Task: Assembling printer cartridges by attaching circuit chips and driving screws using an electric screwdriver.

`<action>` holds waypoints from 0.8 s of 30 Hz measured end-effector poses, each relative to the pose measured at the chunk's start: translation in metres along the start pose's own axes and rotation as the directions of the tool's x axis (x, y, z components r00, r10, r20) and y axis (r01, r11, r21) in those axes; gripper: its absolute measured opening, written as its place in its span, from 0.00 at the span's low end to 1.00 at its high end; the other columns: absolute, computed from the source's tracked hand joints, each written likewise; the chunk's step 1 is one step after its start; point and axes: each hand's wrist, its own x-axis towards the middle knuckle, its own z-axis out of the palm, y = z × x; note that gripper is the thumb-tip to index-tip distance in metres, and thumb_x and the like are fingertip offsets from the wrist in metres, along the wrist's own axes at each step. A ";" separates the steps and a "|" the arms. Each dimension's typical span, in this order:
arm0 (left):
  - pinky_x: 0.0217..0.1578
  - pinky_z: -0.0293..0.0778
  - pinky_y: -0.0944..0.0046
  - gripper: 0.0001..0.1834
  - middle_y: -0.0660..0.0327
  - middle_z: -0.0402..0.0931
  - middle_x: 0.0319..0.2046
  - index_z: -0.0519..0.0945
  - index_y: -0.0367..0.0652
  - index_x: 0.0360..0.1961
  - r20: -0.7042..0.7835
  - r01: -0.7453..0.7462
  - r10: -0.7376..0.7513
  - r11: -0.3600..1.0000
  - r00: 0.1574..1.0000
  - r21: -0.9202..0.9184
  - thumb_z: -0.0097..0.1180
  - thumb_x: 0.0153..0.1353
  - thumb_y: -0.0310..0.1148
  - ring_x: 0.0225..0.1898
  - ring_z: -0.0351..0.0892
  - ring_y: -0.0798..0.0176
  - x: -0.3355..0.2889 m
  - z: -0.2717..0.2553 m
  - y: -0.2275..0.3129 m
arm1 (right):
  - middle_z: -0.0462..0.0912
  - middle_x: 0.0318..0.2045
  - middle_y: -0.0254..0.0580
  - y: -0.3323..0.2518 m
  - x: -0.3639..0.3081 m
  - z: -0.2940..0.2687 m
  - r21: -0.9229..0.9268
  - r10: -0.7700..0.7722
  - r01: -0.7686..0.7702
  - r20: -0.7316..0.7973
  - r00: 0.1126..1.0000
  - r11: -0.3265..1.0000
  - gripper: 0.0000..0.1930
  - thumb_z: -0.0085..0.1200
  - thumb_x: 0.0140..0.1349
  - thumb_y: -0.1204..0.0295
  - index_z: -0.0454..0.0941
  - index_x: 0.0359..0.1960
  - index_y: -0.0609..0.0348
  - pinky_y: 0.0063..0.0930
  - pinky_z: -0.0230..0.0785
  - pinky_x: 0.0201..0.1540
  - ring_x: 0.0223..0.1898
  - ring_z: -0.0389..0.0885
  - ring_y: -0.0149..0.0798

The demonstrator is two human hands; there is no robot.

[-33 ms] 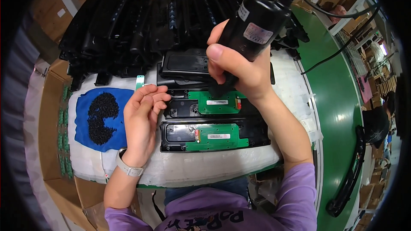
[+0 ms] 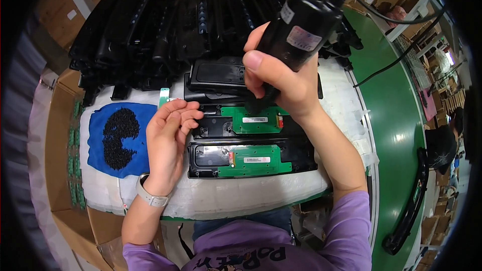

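My right hand [image 2: 283,78] is wrapped round a black electric screwdriver [image 2: 304,22], its lower end pointing down at the upper edge of a green circuit board [image 2: 246,126]. The bit's tip is hidden. That board lies in a black plastic housing [image 2: 211,129]. At the left end of this housing is my left hand [image 2: 170,125], fingers curled and thumb folded in against them; whatever they may hold cannot be made out. Nearer to me, a second black housing [image 2: 203,156] carries another green circuit board [image 2: 256,160]. Each board bears a white label and a small red part.
Left of my left hand, many small black screws [image 2: 120,143] lie on a blue cloth [image 2: 98,115]. Long black plastic parts [image 2: 165,30] are stacked along the back. A cardboard box [image 2: 63,180] with green boards stands at left. A black cable [image 2: 386,62] runs off right.
My left hand has shifted slightly right, its fingertips a little further over the housing's end. The screwdriver has barely moved.
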 end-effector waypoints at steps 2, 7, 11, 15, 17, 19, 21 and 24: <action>0.37 0.74 0.70 0.10 0.49 0.76 0.41 0.69 0.32 0.45 0.040 0.014 -0.014 1.000 0.999 0.002 0.40 0.68 0.26 0.36 0.78 0.65 0.000 -0.003 -0.004 | 0.71 0.14 0.39 0.002 -0.001 0.000 0.023 0.005 -0.005 -0.002 1.000 1.000 0.11 0.57 0.51 0.71 0.70 0.32 0.65 0.23 0.60 0.15 0.12 0.69 0.31; 0.25 0.70 0.74 0.11 0.55 0.78 0.31 0.71 0.36 0.42 0.090 0.087 -0.093 0.994 0.992 0.066 0.43 0.69 0.34 0.23 0.74 0.71 -0.002 0.001 -0.003 | 0.71 0.13 0.38 0.007 -0.001 0.002 -0.006 0.009 -0.009 -0.005 1.000 1.000 0.10 0.57 0.52 0.71 0.70 0.29 0.65 0.21 0.60 0.15 0.12 0.68 0.30; 0.18 0.62 0.75 0.13 0.59 0.75 0.22 0.71 0.36 0.39 0.139 0.116 -0.131 0.987 0.982 0.108 0.41 0.70 0.37 0.16 0.67 0.73 -0.002 0.006 -0.001 | 0.71 0.12 0.35 0.014 -0.001 0.010 -0.089 -0.121 0.126 0.058 0.991 0.988 0.08 0.57 0.52 0.73 0.71 0.24 0.63 0.18 0.58 0.14 0.11 0.68 0.26; 0.13 0.47 0.77 0.16 0.70 0.58 0.11 0.71 0.38 0.34 0.187 0.138 -0.168 0.977 0.968 0.165 0.39 0.71 0.39 0.11 0.50 0.77 -0.005 0.010 0.001 | 0.76 0.17 0.29 0.009 0.001 0.005 -0.033 0.013 -0.012 0.046 0.999 0.999 0.07 0.62 0.47 0.74 0.75 0.21 0.62 0.16 0.63 0.22 0.20 0.72 0.21; 0.13 0.47 0.77 0.13 0.70 0.56 0.11 0.71 0.38 0.35 0.236 0.165 -0.185 0.981 0.954 0.103 0.40 0.70 0.36 0.11 0.48 0.77 -0.005 0.009 0.003 | 0.76 0.18 0.30 0.009 0.000 0.000 -0.036 0.018 -0.014 0.123 0.992 0.999 0.07 0.61 0.47 0.75 0.74 0.23 0.62 0.16 0.63 0.23 0.21 0.72 0.20; 0.14 0.47 0.76 0.10 0.70 0.57 0.12 0.71 0.38 0.35 0.246 0.182 -0.199 0.979 0.949 0.089 0.42 0.68 0.34 0.12 0.49 0.77 -0.005 0.006 0.004 | 0.76 0.18 0.29 0.011 -0.003 0.008 -0.047 -0.066 0.068 0.031 0.997 0.997 0.07 0.61 0.47 0.76 0.74 0.23 0.62 0.16 0.63 0.24 0.21 0.72 0.20; 0.15 0.48 0.76 0.08 0.70 0.57 0.13 0.71 0.39 0.36 0.255 0.200 -0.213 0.977 0.943 0.074 0.43 0.67 0.32 0.13 0.50 0.77 -0.006 0.005 0.005 | 0.77 0.20 0.31 0.008 -0.007 0.013 -0.086 -0.056 0.059 0.035 0.998 0.995 0.08 0.63 0.46 0.75 0.74 0.24 0.63 0.16 0.65 0.25 0.22 0.73 0.21; 0.17 0.51 0.77 0.05 0.68 0.60 0.16 0.70 0.39 0.37 0.239 0.218 -0.223 0.975 0.945 0.045 0.44 0.65 0.29 0.16 0.55 0.76 -0.006 0.005 0.004 | 0.73 0.17 0.35 0.009 -0.009 0.011 -0.021 -0.110 0.112 0.090 0.990 0.993 0.09 0.59 0.51 0.78 0.71 0.30 0.63 0.18 0.60 0.16 0.13 0.69 0.25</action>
